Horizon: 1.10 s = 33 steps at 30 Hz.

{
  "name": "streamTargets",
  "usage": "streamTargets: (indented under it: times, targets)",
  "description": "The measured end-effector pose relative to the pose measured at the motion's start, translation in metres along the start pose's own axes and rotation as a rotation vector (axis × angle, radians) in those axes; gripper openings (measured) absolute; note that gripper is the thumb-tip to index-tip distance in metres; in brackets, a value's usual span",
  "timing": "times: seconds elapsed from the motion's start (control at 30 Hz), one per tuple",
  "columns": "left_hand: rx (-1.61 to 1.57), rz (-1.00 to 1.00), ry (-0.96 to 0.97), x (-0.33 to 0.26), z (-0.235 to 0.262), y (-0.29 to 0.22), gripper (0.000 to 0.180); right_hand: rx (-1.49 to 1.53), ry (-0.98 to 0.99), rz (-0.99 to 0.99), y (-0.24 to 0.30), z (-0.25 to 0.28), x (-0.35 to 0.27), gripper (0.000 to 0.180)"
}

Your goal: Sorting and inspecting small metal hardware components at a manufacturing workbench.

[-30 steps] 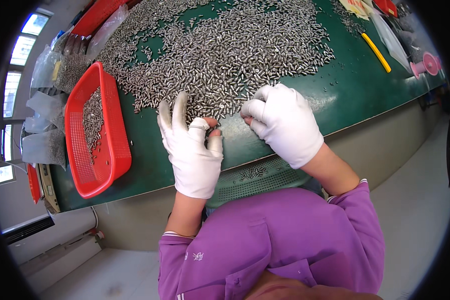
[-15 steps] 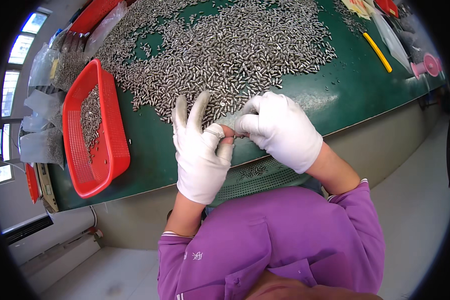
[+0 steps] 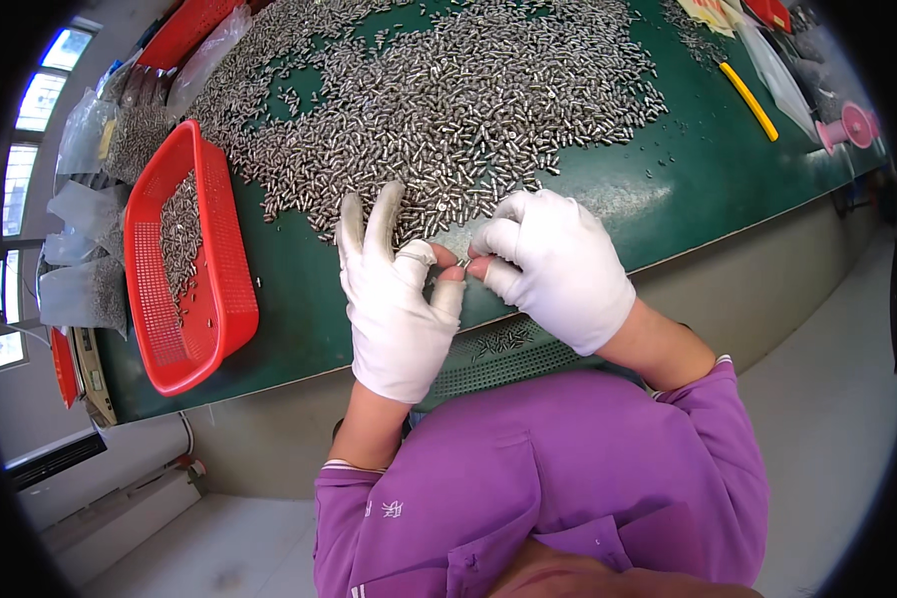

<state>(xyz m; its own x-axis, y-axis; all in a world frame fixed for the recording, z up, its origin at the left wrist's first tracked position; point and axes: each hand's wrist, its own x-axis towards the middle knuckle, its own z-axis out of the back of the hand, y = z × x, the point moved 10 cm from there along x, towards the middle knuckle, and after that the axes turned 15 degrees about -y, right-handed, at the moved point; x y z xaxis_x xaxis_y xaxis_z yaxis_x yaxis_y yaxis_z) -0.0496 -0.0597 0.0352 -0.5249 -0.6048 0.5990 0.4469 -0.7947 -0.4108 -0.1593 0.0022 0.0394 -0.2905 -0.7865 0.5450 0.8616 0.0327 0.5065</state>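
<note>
Both my hands wear white gloves with the thumb and index fingertips bare. They meet just above the near edge of the green table. My left hand [image 3: 397, 314] pinches with thumb and index finger, while its other fingers stretch up over the metal parts. Opposite it, my right hand [image 3: 560, 269] is closed in a pinch, its fingers curled. Between the fingertips shows a small silvery metal part [image 3: 463, 264], mostly covered. Beyond my hands spreads a wide heap of small bullet-shaped metal parts [image 3: 448, 110].
At left stands a red plastic basket [image 3: 231, 249] with similar parts inside. Clear bags of parts [image 3: 85, 289] line the far left. A green perforated basket [image 3: 458, 377] with some parts sits below the table edge. A yellow tube [image 3: 749, 102] and a pink spool [image 3: 849, 130] lie at right.
My left hand has shifted slightly left. The right hand has turned a little, so its bare fingertip and the small part between the hands show more.
</note>
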Motion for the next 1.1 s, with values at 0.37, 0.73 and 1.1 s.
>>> streamTargets:
  times: [0.37, 0.73, 1.1]
  targets:
    - [-0.005, -0.026, -0.019, -0.003, 0.004, -0.002, 0.019, -0.018, 0.043, 0.059, 0.011, -0.009, 0.001, 0.014]
    - [-0.006, -0.045, -0.044, -0.006, 0.006, -0.004, 0.022, -0.063, 0.083, 0.176, 0.019, -0.01, 0.002, 0.011]
    - [-0.104, -0.036, -0.093, -0.008, 0.013, 0.0, 0.021, 0.045, 0.093, 0.053, 0.011, -0.005, -0.002, 0.01]
